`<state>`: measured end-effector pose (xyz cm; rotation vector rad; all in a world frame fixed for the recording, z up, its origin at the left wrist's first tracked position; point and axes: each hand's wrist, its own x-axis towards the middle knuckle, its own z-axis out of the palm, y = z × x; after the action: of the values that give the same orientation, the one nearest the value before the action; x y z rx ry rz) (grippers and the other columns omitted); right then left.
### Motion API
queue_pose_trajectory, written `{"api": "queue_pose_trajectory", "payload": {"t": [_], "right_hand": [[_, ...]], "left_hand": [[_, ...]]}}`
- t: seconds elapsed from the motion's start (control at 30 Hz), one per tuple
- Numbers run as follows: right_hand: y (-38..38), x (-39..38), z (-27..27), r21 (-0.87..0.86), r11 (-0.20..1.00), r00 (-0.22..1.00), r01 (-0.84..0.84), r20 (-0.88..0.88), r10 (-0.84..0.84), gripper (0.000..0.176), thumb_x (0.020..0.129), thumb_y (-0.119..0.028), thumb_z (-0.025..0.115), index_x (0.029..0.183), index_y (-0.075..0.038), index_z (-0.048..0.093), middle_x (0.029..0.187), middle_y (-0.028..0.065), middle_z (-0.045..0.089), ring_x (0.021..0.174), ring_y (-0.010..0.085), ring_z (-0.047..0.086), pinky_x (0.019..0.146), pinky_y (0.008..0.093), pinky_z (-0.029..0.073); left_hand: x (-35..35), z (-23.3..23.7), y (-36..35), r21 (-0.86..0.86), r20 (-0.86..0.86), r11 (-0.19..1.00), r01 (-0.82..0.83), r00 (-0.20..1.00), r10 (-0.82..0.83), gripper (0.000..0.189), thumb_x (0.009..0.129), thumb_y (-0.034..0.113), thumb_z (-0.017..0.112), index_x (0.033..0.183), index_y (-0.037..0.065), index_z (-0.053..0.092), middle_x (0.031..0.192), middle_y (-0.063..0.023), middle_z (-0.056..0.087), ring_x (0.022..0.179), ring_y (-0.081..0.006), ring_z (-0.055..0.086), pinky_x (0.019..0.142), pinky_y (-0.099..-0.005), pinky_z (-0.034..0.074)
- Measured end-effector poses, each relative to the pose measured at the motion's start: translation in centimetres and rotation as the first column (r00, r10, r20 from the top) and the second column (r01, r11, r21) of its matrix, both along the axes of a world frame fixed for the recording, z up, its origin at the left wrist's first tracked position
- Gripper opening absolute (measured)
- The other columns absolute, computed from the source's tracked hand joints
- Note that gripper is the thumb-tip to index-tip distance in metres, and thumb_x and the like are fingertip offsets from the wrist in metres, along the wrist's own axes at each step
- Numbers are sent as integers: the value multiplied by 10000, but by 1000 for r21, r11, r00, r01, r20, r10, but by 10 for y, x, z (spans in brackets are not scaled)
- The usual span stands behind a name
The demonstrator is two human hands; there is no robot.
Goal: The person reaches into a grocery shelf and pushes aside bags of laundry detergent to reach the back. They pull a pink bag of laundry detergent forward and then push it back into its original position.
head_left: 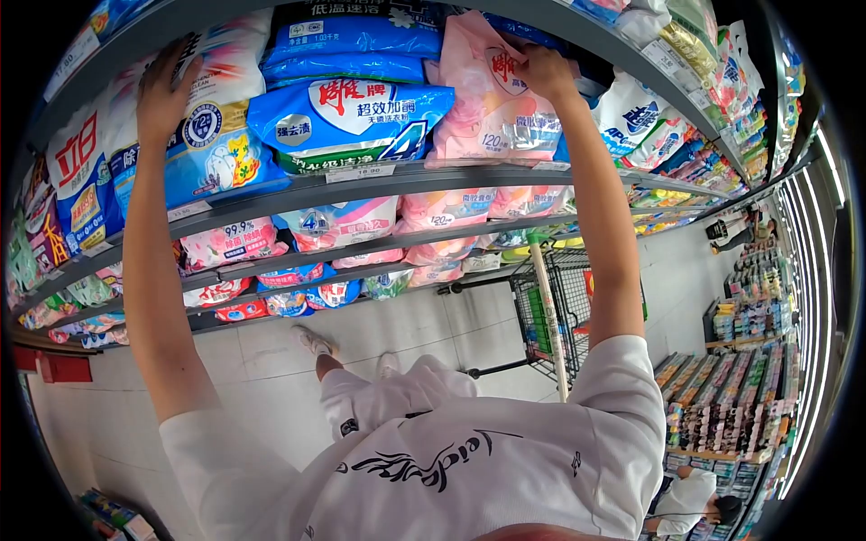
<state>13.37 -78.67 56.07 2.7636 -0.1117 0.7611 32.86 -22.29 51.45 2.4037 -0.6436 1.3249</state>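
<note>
At shelf left: left hand (170, 86), fingers spread, against one white-and-blue bag (212, 117).
Shelf centre: one blue bag (347, 122) at the front, between the hands, above a price label (361, 173).
Right of centre: one pink bag (496, 99), upright; right hand (544, 72), fingers curled at its top; whether pinched, cannot tell.
Obstruction: right forearm (600, 198) crosses the lower shelves.
Beyond: one cart (541, 311); one person (690, 500), lower right.

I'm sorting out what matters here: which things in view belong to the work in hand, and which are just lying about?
In use:
- left hand, on the white-topped bag
- right hand, at the pink bag's top

Just there:
- blue bag between them
- shopping cart
</note>
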Motion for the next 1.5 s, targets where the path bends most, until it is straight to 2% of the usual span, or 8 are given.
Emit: {"api": "queue_pose_trajectory", "payload": {"t": [0.2,0.3,0.8,1.0,1.2,1.3,1.4,1.5], "right_hand": [[7,1,3,-38,999,998,37,-54,-39,294,756,-271,681,926,-32,699,904,209,678,837,354,664,796,425,535],[10,0,3,-68,997,999,37,-22,-38,306,746,-282,691,915,-27,698,895,215,676,828,360,663,789,433,535],[5,4,7,-37,999,1000,26,3,-26,291,689,-265,721,891,-56,711,875,218,672,840,368,656,794,440,532],[-1,6,12,-7,998,996,58,-66,-59,210,709,-255,715,878,-132,741,882,160,690,840,328,666,790,404,537],[3,-1,21,-11,997,989,76,-126,-77,186,724,-238,709,877,-138,746,873,124,702,830,293,674,774,372,538],[0,-6,26,98,995,988,-28,-148,43,201,697,-215,694,852,-91,729,871,161,685,828,329,660,749,385,539],[-13,-4,21,251,967,991,-54,-102,82,207,726,-181,727,897,-65,722,853,128,712,756,231,691,715,310,539],[-21,-5,18,387,919,987,-83,-93,128,224,728,-143,733,913,-20,707,843,124,716,740,195,693,700,274,536]], "left_hand": [[-2,0,0,-1,15,1000,17,1000,-17,547,907,567,466,1345,243,521,1384,-65,504,1277,-292,456,1089,-428,304],[-2,0,-1,-2,17,1000,6,1000,-6,545,908,565,467,1343,242,523,1382,-66,506,1274,-295,459,1088,-426,307],[-1,2,-1,5,6,1000,9,1000,-9,534,912,559,464,1349,256,515,1389,-65,499,1275,-298,458,1093,-429,304],[1,0,-1,13,-16,1000,-21,1000,21,543,912,568,448,1366,273,491,1410,-52,477,1295,-292,435,1109,-437,275],[2,0,0,8,-33,1000,-16,999,16,550,909,577,444,1372,282,482,1415,-48,471,1305,-289,426,1115,-439,267],[2,0,0,9,-48,1000,-27,998,27,554,906,580,445,1373,284,481,1416,-49,471,1308,-289,423,1118,-438,264],[0,1,-1,7,-59,1000,-27,998,28,551,907,575,449,1370,279,487,1411,-52,476,1305,-289,428,1115,-435,270],[-2,2,-1,-2,-50,1000,-7,999,7,541,909,562,460,1360,266,501,1397,-58,491,1293,-289,441,1105,-433,283]]}}
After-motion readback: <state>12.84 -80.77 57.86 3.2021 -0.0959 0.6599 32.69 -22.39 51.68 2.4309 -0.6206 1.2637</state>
